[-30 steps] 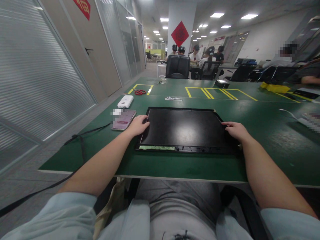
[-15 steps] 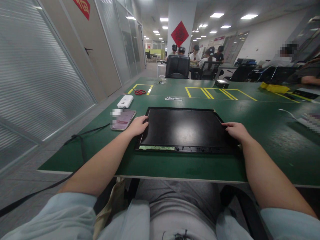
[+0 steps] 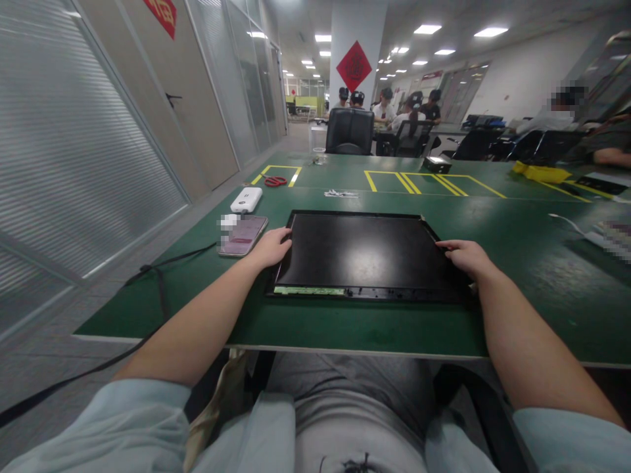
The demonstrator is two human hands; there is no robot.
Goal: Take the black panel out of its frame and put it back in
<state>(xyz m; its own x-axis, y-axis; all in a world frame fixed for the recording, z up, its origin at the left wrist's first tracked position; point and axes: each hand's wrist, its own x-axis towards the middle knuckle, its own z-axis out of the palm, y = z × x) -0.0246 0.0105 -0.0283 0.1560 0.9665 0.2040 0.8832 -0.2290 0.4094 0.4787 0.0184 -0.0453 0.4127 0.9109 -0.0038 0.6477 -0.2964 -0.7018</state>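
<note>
A black flat screen panel [image 3: 365,249] in a dark frame lies face up on the green table [image 3: 345,332]. Along its near edge runs a green circuit strip [image 3: 309,290], to the left. My left hand [image 3: 276,247] grips the panel's left edge, thumb on top. On the opposite side my right hand [image 3: 465,255] is closed on the right edge, its thumb and index finger near the rim. The undersides of both grips are hidden.
Left of the panel lie a phone [image 3: 244,236] with a black strap [image 3: 162,266] and a white power bank [image 3: 246,200]. Farther back are red-handled scissors [image 3: 275,181], small white pieces [image 3: 341,194], a black box [image 3: 437,164] and a yellow item [image 3: 539,173]. Several people sit beyond.
</note>
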